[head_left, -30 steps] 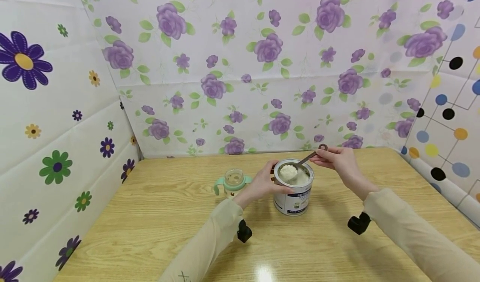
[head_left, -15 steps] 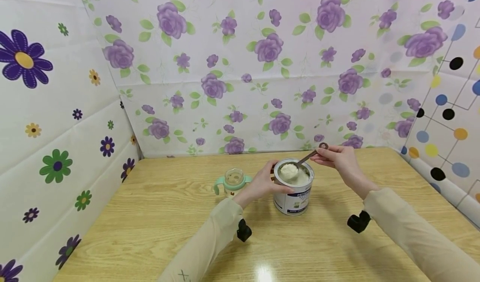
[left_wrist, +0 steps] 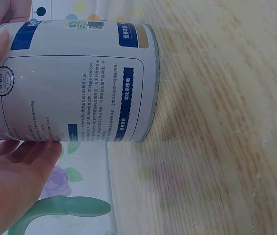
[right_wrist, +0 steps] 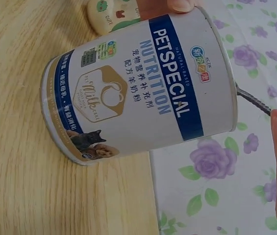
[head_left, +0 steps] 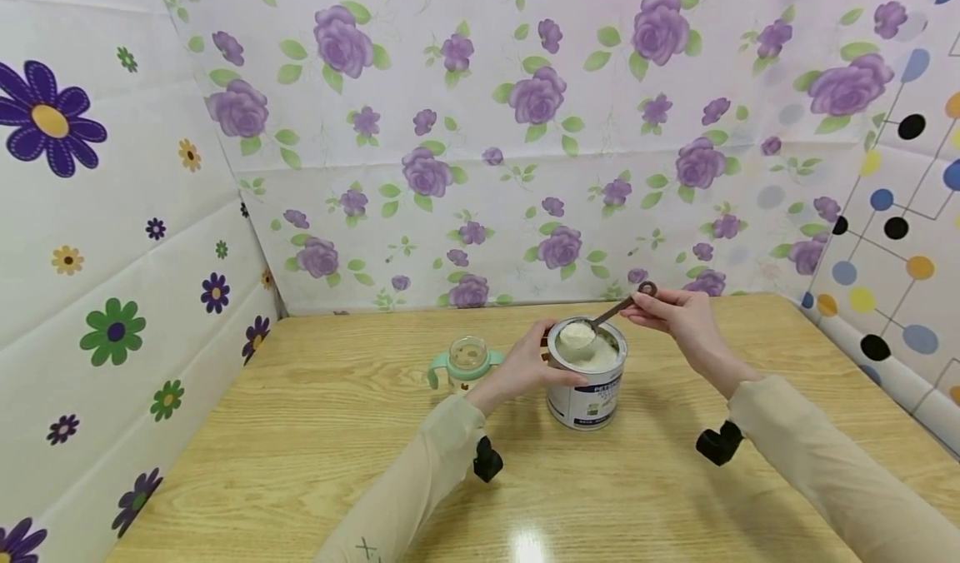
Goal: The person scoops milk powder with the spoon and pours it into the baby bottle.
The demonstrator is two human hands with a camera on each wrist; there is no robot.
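Observation:
A white and blue can of pet milk powder (head_left: 588, 401) stands on the table, its top uncovered and pale powder inside. My left hand (head_left: 521, 367) grips it near the rim, thumb in front and fingers behind. With my right hand (head_left: 682, 321) I pinch the dark handle of a measuring spoon (head_left: 618, 306). The spoon's bowl, heaped with powder (head_left: 576, 336), is at the can's mouth. The right wrist view shows the handle passing over the rim; the bowl is hidden there by the can (right_wrist: 143, 93).
Left of the can stands a baby bottle (head_left: 468, 363) with a green collar and handles, its top uncovered and partly behind my left wrist. The wooden table (head_left: 337, 430) reaches back to a flowered cloth wall (head_left: 480, 171), with patterned sheets on both sides.
The spoon has risen slightly in the can, and the heap of powder in its bowl looks flatter. The left hand, can and bottle have stayed put.

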